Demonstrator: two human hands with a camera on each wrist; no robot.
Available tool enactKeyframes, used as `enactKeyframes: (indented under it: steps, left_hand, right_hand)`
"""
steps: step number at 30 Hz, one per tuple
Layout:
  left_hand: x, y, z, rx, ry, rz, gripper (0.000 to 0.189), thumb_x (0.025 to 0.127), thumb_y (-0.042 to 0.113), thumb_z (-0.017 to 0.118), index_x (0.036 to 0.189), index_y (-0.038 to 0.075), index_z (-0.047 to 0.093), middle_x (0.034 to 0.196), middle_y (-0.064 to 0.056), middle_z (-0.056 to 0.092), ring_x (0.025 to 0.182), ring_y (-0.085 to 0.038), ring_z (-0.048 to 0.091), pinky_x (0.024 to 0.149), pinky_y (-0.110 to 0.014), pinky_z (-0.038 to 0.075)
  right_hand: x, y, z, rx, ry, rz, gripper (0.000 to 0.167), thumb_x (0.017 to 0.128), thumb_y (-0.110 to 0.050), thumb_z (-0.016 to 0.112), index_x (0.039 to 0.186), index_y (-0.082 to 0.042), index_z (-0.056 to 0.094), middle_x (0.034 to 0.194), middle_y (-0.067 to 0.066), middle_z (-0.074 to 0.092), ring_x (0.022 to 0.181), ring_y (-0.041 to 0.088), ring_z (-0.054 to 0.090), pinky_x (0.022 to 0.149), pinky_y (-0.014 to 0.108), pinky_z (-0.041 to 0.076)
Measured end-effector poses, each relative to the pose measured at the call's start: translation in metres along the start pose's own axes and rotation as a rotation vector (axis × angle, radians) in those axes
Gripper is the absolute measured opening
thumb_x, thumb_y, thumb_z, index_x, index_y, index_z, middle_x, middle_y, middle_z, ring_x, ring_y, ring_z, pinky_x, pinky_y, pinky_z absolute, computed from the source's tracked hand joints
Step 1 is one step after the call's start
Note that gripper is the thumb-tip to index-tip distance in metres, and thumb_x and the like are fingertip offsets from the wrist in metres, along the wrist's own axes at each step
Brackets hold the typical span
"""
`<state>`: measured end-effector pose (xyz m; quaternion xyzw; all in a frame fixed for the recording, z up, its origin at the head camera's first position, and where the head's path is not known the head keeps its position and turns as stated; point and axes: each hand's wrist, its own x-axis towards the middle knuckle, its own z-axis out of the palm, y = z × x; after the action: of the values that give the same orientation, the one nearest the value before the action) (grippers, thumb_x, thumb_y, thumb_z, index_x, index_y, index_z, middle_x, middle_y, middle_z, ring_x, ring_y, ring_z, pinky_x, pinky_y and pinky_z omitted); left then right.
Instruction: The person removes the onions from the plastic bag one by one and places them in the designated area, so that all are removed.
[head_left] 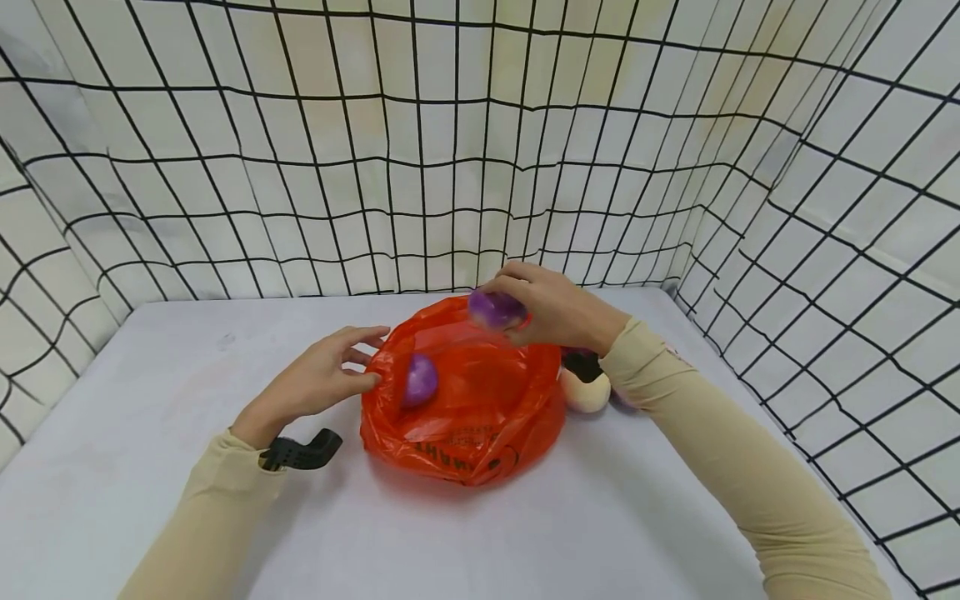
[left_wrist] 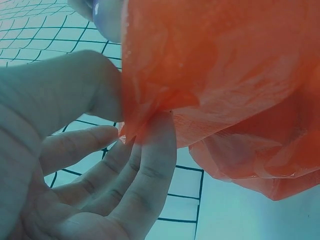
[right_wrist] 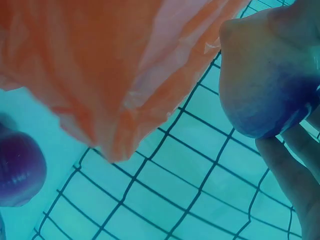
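Note:
A red plastic bag (head_left: 480, 400) stands with its mouth spread wide on the white table. At its left rim, my left hand (head_left: 315, 379) pinches the thin film between thumb and fingers; the left wrist view shows fingers (left_wrist: 150, 175) behind the edge. Over the far right part of the mouth, my right hand (head_left: 555, 304) holds a purple turnip (head_left: 497, 310). Its pale, yellowish side and purple top show in the right wrist view, with fingers (right_wrist: 287, 175) curled beneath. A second purple turnip (head_left: 421, 380) shows at the left inside the bag.
Right of the bag, a pale turnip (head_left: 586, 392) and other purple ones lie partly hidden below my right forearm. Black netting (head_left: 420, 158) over white sheeting encloses the back and sides of the white table (head_left: 450, 542).

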<state>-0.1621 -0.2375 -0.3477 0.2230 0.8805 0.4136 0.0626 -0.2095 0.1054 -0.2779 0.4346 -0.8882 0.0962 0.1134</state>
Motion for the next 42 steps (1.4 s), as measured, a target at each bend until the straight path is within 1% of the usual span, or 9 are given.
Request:
enactKeyframes:
  steps: [5, 11, 18, 22, 25, 28, 33, 38, 42]
  left_hand:
    - [0.000, 0.000, 0.000, 0.015, 0.004, 0.007, 0.065, 0.096, 0.015, 0.069, 0.155, 0.002, 0.043, 0.147, -0.023, 0.053, 0.125, -0.040, 0.064, 0.091, -0.045, 0.064]
    - [0.001, 0.001, 0.001, 0.017, 0.004, 0.011, 0.065, 0.096, 0.015, 0.069, 0.154, 0.002, 0.044, 0.148, -0.023, 0.053, 0.125, -0.041, 0.064, 0.089, -0.044, 0.064]
    - [0.001, 0.000, 0.002, 0.014, 0.000, 0.015, 0.066, 0.096, 0.015, 0.069, 0.155, 0.002, 0.043, 0.150, -0.023, 0.052, 0.126, -0.041, 0.063, 0.089, -0.045, 0.064]
    - [0.001, 0.000, 0.002, 0.010, -0.006, 0.016, 0.066, 0.097, 0.015, 0.069, 0.155, 0.002, 0.042, 0.150, -0.023, 0.051, 0.126, -0.042, 0.062, 0.090, -0.046, 0.064]
    - [0.001, 0.001, 0.002, 0.007, -0.007, 0.010, 0.067, 0.097, 0.016, 0.069, 0.156, 0.002, 0.042, 0.151, -0.023, 0.050, 0.127, -0.042, 0.062, 0.090, -0.047, 0.064]
    - [0.002, 0.000, 0.002, 0.005, -0.007, 0.008, 0.067, 0.097, 0.016, 0.069, 0.156, 0.003, 0.041, 0.152, -0.023, 0.050, 0.127, -0.042, 0.062, 0.090, -0.047, 0.064]
    - [0.002, -0.001, 0.001, -0.001, -0.006, 0.003, 0.065, 0.097, 0.015, 0.068, 0.156, 0.003, 0.042, 0.151, -0.023, 0.050, 0.126, -0.041, 0.062, 0.090, -0.045, 0.064]
    - [0.002, -0.001, 0.001, 0.005, -0.003, -0.014, 0.065, 0.097, 0.014, 0.068, 0.155, 0.004, 0.042, 0.150, -0.022, 0.051, 0.126, -0.041, 0.062, 0.091, -0.045, 0.064]
    - [0.002, 0.000, 0.000, 0.008, -0.004, -0.018, 0.065, 0.097, 0.015, 0.068, 0.155, 0.004, 0.042, 0.150, -0.022, 0.051, 0.127, -0.042, 0.062, 0.091, -0.046, 0.064]
  right_hand:
    - [-0.008, 0.004, 0.000, 0.030, 0.007, 0.029, 0.057, 0.081, -0.017, 0.086, 0.134, -0.012, 0.065, 0.129, 0.007, 0.062, 0.116, 0.023, 0.064, 0.101, 0.039, 0.060]
    - [-0.019, 0.009, -0.002, 0.133, 0.005, 0.109, 0.055, 0.083, -0.019, 0.084, 0.134, -0.015, 0.064, 0.130, 0.005, 0.061, 0.115, 0.022, 0.066, 0.099, 0.038, 0.061]
    - [-0.029, 0.022, -0.004, 0.173, 0.074, 0.100, 0.055, 0.081, -0.016, 0.084, 0.132, -0.014, 0.065, 0.128, 0.004, 0.063, 0.111, 0.019, 0.066, 0.096, 0.037, 0.062]
    - [-0.035, 0.025, -0.006, 0.192, 0.101, 0.131, 0.054, 0.080, -0.016, 0.083, 0.131, -0.014, 0.065, 0.127, 0.004, 0.064, 0.113, 0.019, 0.068, 0.096, 0.036, 0.062]
    - [-0.040, 0.028, -0.007, 0.219, 0.121, 0.163, 0.056, 0.079, -0.017, 0.086, 0.131, -0.014, 0.065, 0.128, 0.004, 0.064, 0.118, 0.020, 0.067, 0.098, 0.038, 0.061]
    - [-0.045, 0.031, -0.007, 0.284, 0.145, 0.192, 0.057, 0.079, -0.017, 0.087, 0.132, -0.014, 0.065, 0.130, 0.004, 0.064, 0.122, 0.021, 0.066, 0.101, 0.041, 0.060]
    - [-0.052, 0.038, -0.006, 0.394, 0.184, 0.221, 0.059, 0.079, -0.011, 0.087, 0.133, -0.013, 0.064, 0.130, 0.004, 0.064, 0.122, 0.022, 0.067, 0.103, 0.043, 0.059]
    - [-0.058, 0.044, -0.005, 0.402, 0.221, 0.260, 0.057, 0.078, -0.009, 0.086, 0.132, -0.011, 0.065, 0.128, 0.005, 0.065, 0.122, 0.023, 0.067, 0.103, 0.043, 0.059]
    - [-0.065, 0.051, -0.003, 0.402, 0.233, 0.314, 0.059, 0.079, -0.012, 0.087, 0.133, -0.012, 0.064, 0.130, 0.005, 0.064, 0.124, 0.022, 0.064, 0.104, 0.045, 0.058]
